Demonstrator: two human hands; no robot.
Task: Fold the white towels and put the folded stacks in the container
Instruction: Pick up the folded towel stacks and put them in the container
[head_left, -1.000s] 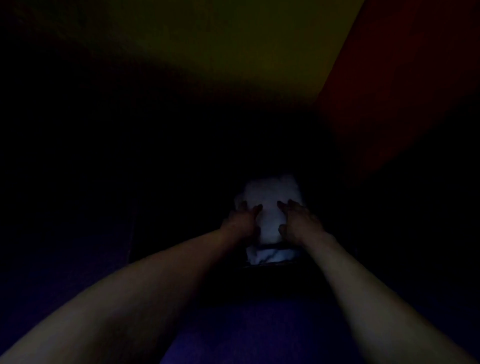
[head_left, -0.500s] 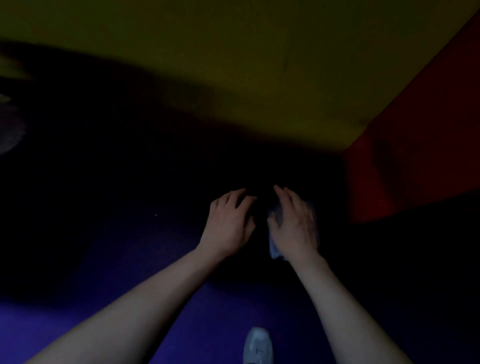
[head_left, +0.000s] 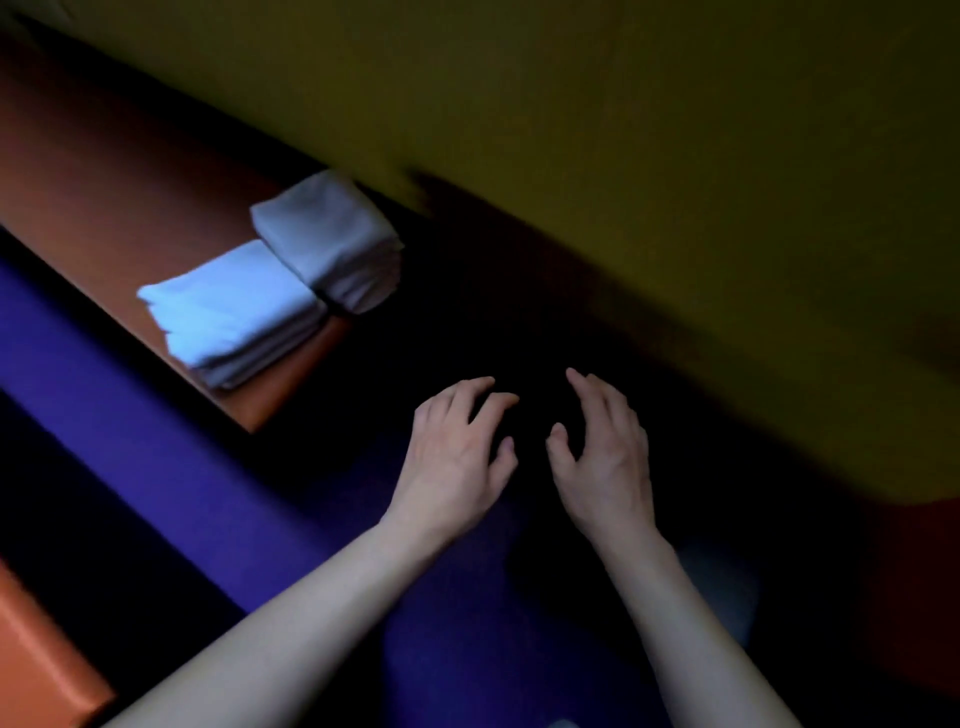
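While both forearms are stretched forward from the lower edge of the view, the left hand (head_left: 457, 457) and the right hand (head_left: 605, 457) are held side by side, backs upward, over a very dark area in which nothing can be made out. A narrow gap is kept between them.

Two hands are seen, and two folded stacks of white towels. The nearer stack (head_left: 234, 317) is found up and to the left of the left hand, well apart from it; the farther stack (head_left: 332, 244) is set just beyond the nearer one, and the two appear to touch at their corners. Both stacks are laid on an orange-brown surface (head_left: 119, 197), whose end lies up and to the left of the left hand. A purple floor (head_left: 171, 467) is seen left of the left forearm. A container cannot be made out in the darkness.

The fingers (head_left: 475, 397) of the left hand are loosely curved and spread, with nothing held. The right hand's fingers are likewise relaxed, slightly bent, with the thumb held apart; nothing is gripped. Whether anything beneath is touched cannot be told.
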